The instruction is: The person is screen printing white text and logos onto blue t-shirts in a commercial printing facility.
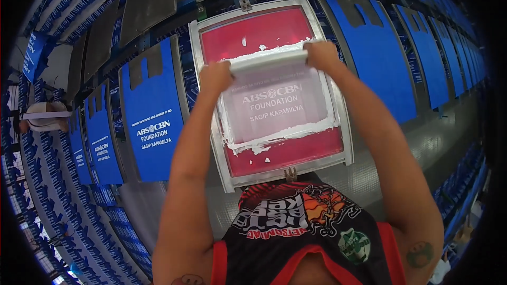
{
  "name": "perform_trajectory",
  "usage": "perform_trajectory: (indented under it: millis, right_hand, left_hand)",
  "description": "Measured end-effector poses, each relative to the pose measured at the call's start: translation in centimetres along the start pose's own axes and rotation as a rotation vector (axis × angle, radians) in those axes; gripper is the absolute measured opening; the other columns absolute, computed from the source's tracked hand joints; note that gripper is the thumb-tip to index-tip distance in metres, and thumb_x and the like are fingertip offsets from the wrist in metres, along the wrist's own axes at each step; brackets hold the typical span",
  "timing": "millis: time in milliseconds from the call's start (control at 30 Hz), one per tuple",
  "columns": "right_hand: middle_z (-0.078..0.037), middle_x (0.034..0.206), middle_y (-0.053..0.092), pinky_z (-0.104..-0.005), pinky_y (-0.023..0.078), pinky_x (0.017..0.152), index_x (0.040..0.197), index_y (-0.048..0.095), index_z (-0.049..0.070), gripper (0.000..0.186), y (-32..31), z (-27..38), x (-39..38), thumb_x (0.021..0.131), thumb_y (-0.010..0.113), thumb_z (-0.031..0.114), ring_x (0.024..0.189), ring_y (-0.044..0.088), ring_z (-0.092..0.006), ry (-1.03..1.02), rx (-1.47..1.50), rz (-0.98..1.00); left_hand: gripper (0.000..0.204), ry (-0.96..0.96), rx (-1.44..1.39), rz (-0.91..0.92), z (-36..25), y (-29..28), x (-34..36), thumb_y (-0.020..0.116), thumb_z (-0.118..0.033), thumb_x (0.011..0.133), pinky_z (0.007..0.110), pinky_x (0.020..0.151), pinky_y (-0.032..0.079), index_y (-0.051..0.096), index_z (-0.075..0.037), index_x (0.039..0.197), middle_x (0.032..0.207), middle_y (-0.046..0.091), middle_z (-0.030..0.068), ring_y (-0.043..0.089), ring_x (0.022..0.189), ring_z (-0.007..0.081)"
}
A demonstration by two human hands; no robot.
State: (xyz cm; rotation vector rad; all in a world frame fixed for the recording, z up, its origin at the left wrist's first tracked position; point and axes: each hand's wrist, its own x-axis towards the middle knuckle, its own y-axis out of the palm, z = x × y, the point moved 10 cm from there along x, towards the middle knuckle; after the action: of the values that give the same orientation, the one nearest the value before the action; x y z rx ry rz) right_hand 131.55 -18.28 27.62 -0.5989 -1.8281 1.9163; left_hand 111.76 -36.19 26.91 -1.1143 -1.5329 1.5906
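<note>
A screen-printing frame [346, 140] with a pale rim and red mesh lies in front of me. My left hand [216, 78] and my right hand [323, 56] grip the two ends of a squeegee [269, 62], which spans the mesh toward its far side. White ink [285, 133] lies in ragged bands along the near edge and sides of the pale stencil area [274, 97], and more shows just beyond the squeegee. White lettering is visible within that area. What lies under the mesh is mostly hidden.
Blue bags with cut handles lie on dark boards in a row: a printed bag [153, 111] to the left, a plain bag [372, 58] to the right. Metal hinge clamps [245, 4] sit at the frame's far edge. Racks of hanging blue bags [58, 200] stand left.
</note>
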Motion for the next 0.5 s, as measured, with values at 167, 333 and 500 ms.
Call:
perform_trajectory:
  millis: [167,333,500]
  right_hand:
    - [-0.012,0.099,0.065,-0.0420,0.050,0.081,0.106,0.063,0.012,0.055,-2.5,-0.9,1.0,0.055,0.081,0.012,0.098,0.061,-0.0309,0.054,-0.023,-0.125]
    - [-0.018,0.089,0.067,-0.0420,0.049,0.077,0.095,0.067,0.003,0.043,2.1,4.9,-15.9,0.085,0.063,0.044,0.088,0.064,-0.0321,0.314,0.791,0.281]
    - [-0.014,0.081,0.068,-0.0344,0.050,0.074,0.092,0.070,-0.002,0.055,11.1,14.6,-33.9,0.085,0.061,0.051,0.076,0.065,-0.0224,0.335,1.205,0.687]
  left_hand:
    - [0.047,-0.018,0.161,0.107,-4.4,-1.4,4.9,0.080,-0.029,0.065,0.044,0.084,0.051,0.067,-0.009,0.106,0.099,0.068,0.0167,0.065,0.097,0.0338]
    - [0.051,0.192,-0.193,0.093,-7.7,-2.3,5.5,0.083,-0.032,0.062,0.042,0.088,0.049,0.067,-0.007,0.105,0.102,0.068,0.0165,0.064,0.100,0.0331]
    - [0.050,0.346,-0.225,0.011,-6.8,-4.8,9.0,0.083,-0.033,0.060,0.041,0.084,0.049,0.069,-0.012,0.104,0.101,0.068,0.0133,0.063,0.096,0.0338]
